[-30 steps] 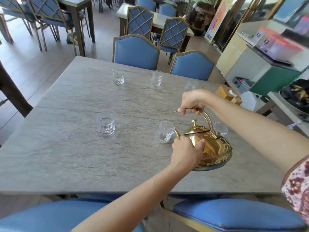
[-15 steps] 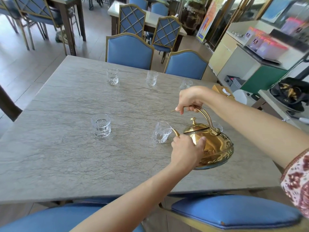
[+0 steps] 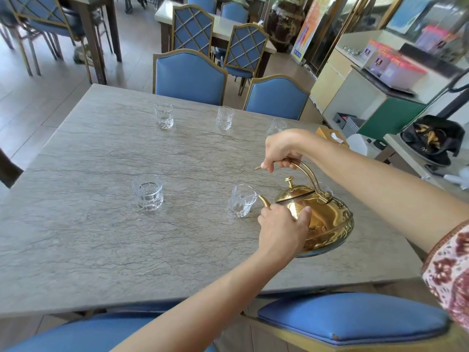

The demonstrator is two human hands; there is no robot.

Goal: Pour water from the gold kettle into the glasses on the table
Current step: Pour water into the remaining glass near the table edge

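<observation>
Grey stone surface (image 3: 101,245) is seen from the head view. Near its right edge the gold kettle (image 3: 322,219) is tilted, its handle gripped by the right hand (image 3: 284,151), its body steadied by the left hand (image 3: 281,232); the spout reaches left over the nearest glass (image 3: 241,200).

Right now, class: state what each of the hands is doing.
Left hand: closed against the gold kettle body, steadying it.
Right hand: closed around the kettle's handle.
</observation>
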